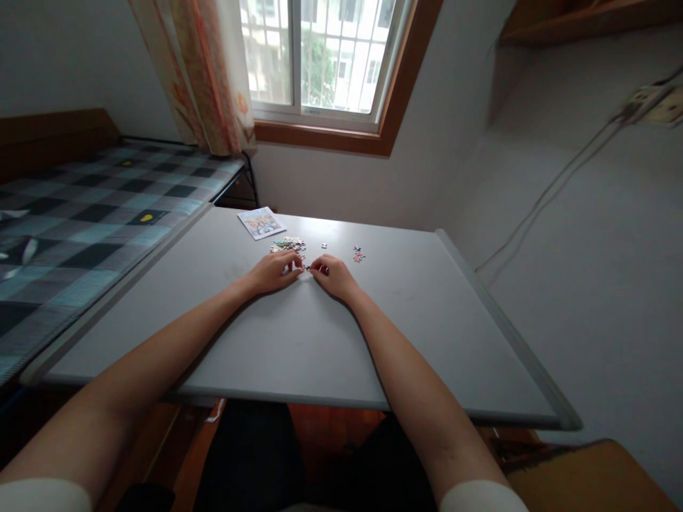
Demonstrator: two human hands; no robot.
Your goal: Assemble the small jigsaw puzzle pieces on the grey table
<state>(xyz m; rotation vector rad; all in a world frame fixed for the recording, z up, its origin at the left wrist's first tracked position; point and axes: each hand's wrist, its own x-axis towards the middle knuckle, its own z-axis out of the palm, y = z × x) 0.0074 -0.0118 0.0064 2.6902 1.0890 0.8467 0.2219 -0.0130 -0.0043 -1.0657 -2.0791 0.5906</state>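
The left hand (277,271) and right hand (334,274) come nearly fingertip to fingertip, each with thumb and fingers closed in a pinch. Both forearms (186,341) reach in over the near edge and seem to lean on the surface, which would steady such fine finger work.

Largest is the pale grey table (453,320), its flat, plain top making small shapes easy to see and pick up. Alongside its left edge is a bed with a checked cover (176,171); beyond the far edge, the window (320,78) throws daylight across the top. The picture card (262,222) lies flat near the far left corner, probably there so it can be looked at without getting in the way. The main pile of jigsaw pieces (288,244) sits just beyond the left hand, within easy reach. A smaller cluster (358,254) lies right of the right hand, presumably kept separate. One loose piece (324,246) lies between the two groups. Smallest is the dark jigsaw piece (308,268) pinched between both hands; whether it is one or two joined, I cannot tell.
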